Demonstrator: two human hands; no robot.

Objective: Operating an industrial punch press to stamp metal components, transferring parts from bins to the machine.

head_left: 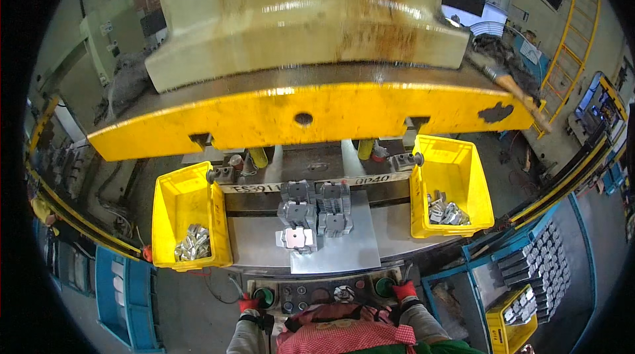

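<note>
At the left and right edges of the control panel (pixel 364 293) sat the red-gloved left hand (pixel 249 302) and right hand (pixel 404 290), finger closure indeterminable, just outside the left green button (pixel 264 296) and right green button (pixel 384 287).

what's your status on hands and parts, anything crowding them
Left hand, right hand beside green buttons. Metal parts in stacks, centre. Yellow bins on either side.

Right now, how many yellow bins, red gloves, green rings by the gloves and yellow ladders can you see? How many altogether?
Yellow bins: 3 (left, right, lower right)
Red gloves: 2 (left hand, right hand)
Green rings: 2 (left, right)
Yellow ladder: 1
Total: 8
</note>
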